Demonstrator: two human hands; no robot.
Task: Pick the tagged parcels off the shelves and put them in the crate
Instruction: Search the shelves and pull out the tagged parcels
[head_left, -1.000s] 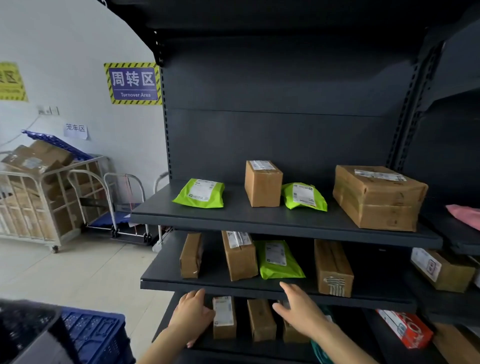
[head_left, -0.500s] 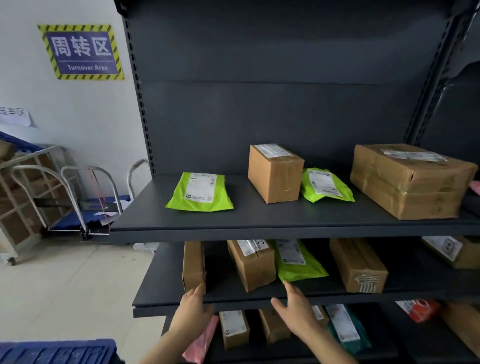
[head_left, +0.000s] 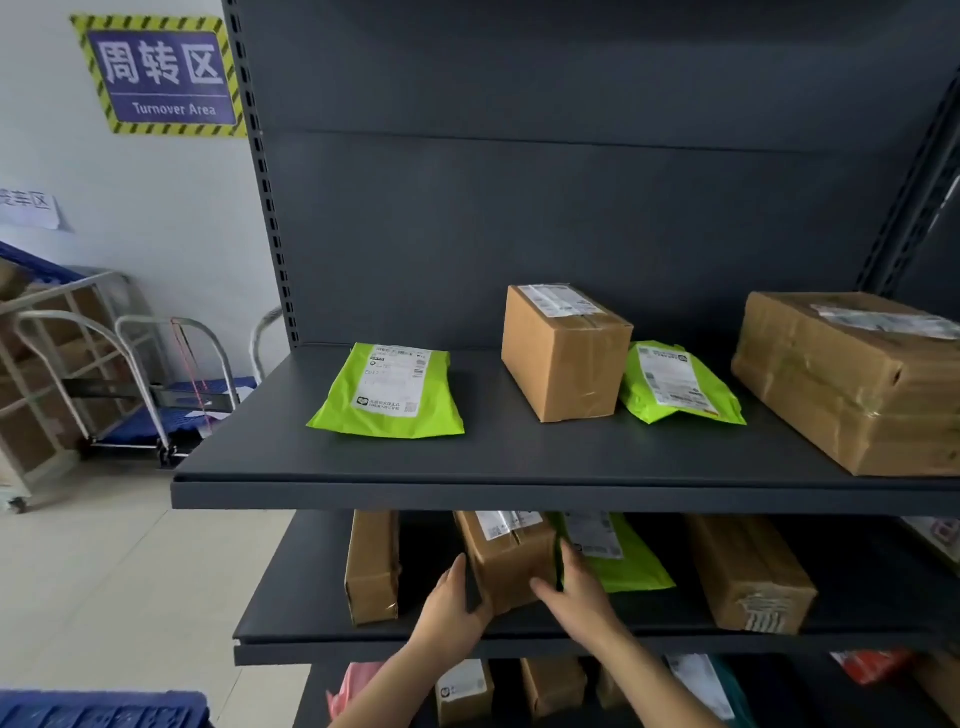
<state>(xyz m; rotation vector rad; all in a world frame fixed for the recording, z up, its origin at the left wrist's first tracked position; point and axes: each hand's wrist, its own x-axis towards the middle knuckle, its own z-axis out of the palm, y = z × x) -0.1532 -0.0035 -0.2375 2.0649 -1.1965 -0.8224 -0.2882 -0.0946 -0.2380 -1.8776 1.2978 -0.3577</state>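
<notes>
The labelled carton (head_left: 511, 561) is standing on the middle shelf (head_left: 301, 597), near its front edge, with its white tag on top and turned a little to one side, and I am holding it between both hands. My left hand (head_left: 457, 603) is lying against its left side, fingers together and pointing up along the cardboard, thumb hooking round the lower front corner. My right hand (head_left: 582, 592) is clamping the opposite corner: the thumb is crossing the front face, and the fingers are going in between the carton and the green mailer (head_left: 628, 566) just beside it. Half a second ago both hands were only resting at the front lip of this shelf, not touching any parcel; now they have gone in and closed on the carton. I have also come closer, so the shelves are looking bigger. On the same shelf a narrow brown box (head_left: 371, 566) is standing to the left and a long brown box (head_left: 748, 571) to the right, both apart from my hands. On the upper shelf (head_left: 519, 457) two more green mailers and two cartons are lying untouched. The blue crate (head_left: 104, 709) is showing at the lower left, well apart from the carton.
</notes>
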